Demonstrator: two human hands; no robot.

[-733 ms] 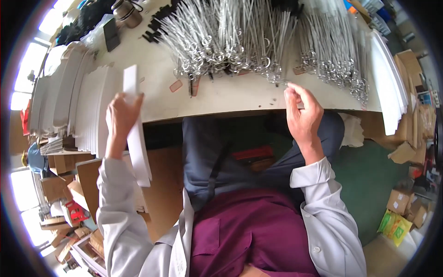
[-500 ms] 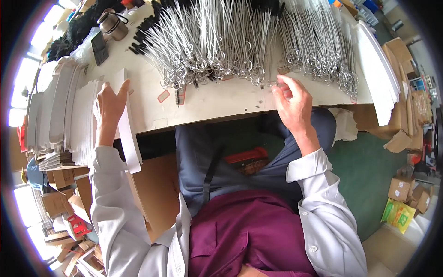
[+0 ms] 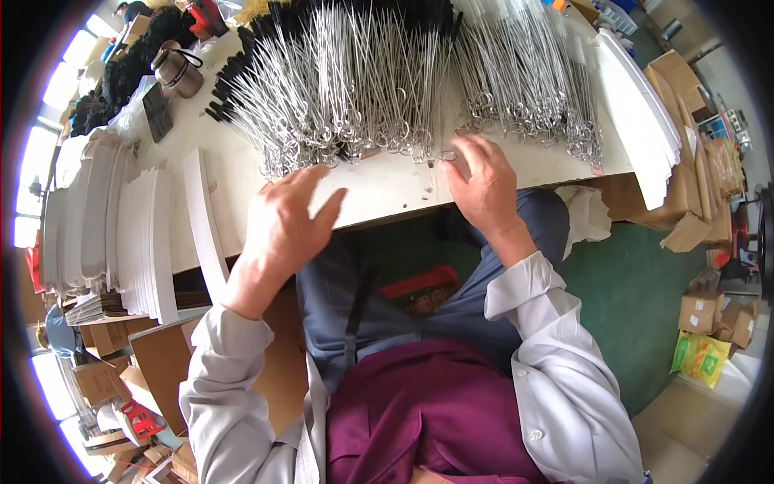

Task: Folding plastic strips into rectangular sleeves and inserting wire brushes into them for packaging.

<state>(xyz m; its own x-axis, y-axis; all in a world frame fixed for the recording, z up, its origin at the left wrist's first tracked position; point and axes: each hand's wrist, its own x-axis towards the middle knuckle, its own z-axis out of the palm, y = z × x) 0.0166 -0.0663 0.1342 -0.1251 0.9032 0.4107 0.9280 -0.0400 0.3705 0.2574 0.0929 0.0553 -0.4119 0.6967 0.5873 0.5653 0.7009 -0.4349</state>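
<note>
A wide heap of thin wire brushes (image 3: 355, 89) with ring ends and black bristle tips lies along the table; the rings point toward me. My left hand (image 3: 286, 218) is over the table's near edge, thumb and fingers spread, with nothing visible in it. Its fingertips are by the ring ends at the heap's left side. My right hand (image 3: 485, 181) rests at the heap's front, fingers slightly curled and thumb apart from the index finger. A single wire ring (image 3: 446, 156) shows between those tips; no firm grip on it is visible.
One long white strip (image 3: 205, 222) lies left of my left hand, beside stacked white strips (image 3: 143, 242). A metal flask (image 3: 177, 74) and a dark flat device (image 3: 157, 114) stand farther back. More wire brushes (image 3: 532, 89) and white sheets (image 3: 641, 121) are at right.
My left hand has moved right, from the white strips to the front of the brush heap. My right hand stays by the same ring. The view has shifted slightly.
</note>
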